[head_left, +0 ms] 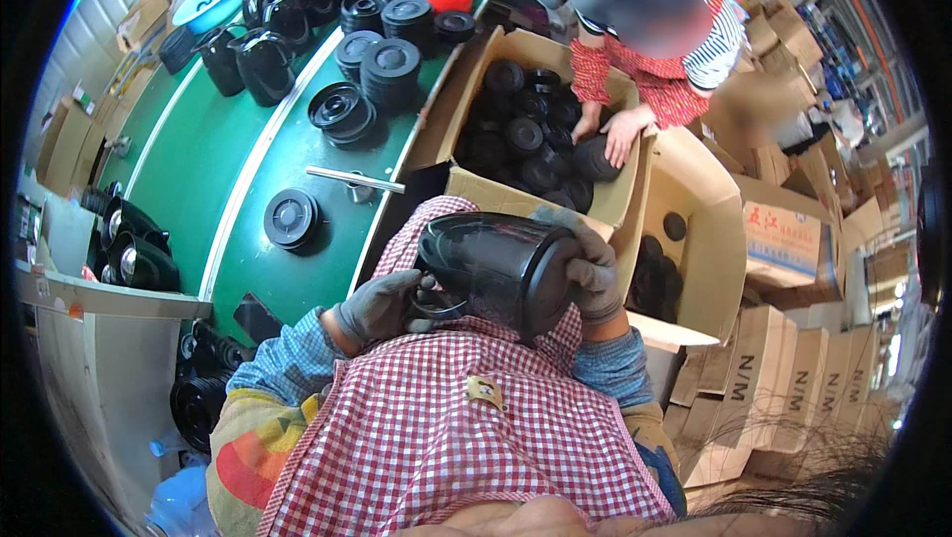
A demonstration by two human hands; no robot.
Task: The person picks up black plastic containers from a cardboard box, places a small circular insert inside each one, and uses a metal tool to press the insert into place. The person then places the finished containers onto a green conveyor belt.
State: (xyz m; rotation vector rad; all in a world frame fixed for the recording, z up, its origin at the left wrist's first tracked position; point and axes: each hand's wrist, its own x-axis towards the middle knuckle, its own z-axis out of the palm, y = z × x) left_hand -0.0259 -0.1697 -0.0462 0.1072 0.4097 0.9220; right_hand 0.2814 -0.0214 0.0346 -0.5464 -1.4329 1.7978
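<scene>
Head view. I hold the black jug (486,259) on its side in front of my checked apron (446,408), clear of the desk (188,180). My left hand (382,307), gloved in grey, is closed narrowly at the handle (438,309); this likely fixes the jug against rolling. My right hand (593,264), also gloved, is curled over the round dark end (548,284), with fingers around its edge. The two opposed grips appear to share the weight and keep the axis nearly level, with the glossy side wall facing up. Whether that round end is a lid or a base, I cannot tell.

On the green desk, a single black disc (292,219) lies flat, apart from the stacked discs (390,71); stacking presumably saves surface. The standing jugs (263,66) are grouped upright farther off, probably for stability. A metal bar (354,180) extends past the desk edge.

Beyond my right hand, an open carton (476,190) contains dark round parts (526,135), seemingly for bulk storage. A co-worker's hands (625,135) rest on one of them.
</scene>
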